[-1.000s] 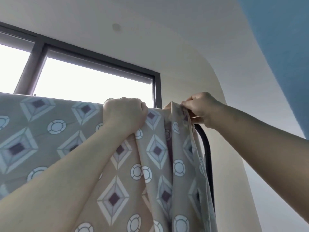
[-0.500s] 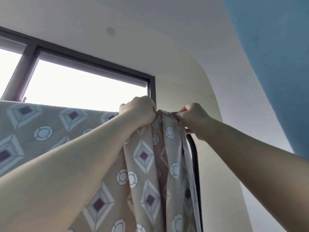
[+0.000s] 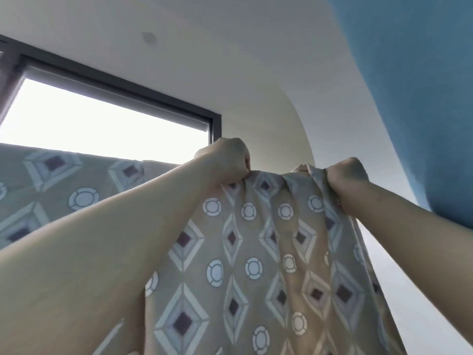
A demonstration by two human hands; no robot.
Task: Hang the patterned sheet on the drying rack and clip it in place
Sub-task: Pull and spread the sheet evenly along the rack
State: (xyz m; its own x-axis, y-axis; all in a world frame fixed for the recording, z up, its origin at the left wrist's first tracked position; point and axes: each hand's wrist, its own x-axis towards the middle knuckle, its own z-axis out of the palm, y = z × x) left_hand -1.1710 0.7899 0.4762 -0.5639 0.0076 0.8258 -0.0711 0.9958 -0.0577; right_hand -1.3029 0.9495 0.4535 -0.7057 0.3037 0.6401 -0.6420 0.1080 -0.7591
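Observation:
The patterned sheet (image 3: pixel 256 252) is beige with diamonds and white rings. It hangs in front of me from a top edge that runs from the far left to the right of centre. My left hand (image 3: pixel 225 160) is fisted on the top edge near the middle. My right hand (image 3: pixel 345 180) grips the bunched right corner of the same edge. The cloth between my fists is spread and slightly gathered. The drying rack is hidden behind the sheet. No clip is in view.
A dark-framed window (image 3: pixel 115 80) with bright light stands behind the sheet at the left. A white ceiling (image 3: pixel 230 47) curves overhead. A blue wall (image 3: pixel 422 85) fills the upper right.
My hands have moved apart along the top edge, the right one going right, and the bunched folds between them have spread out. The dark rack tube seen below my right hand is now covered.

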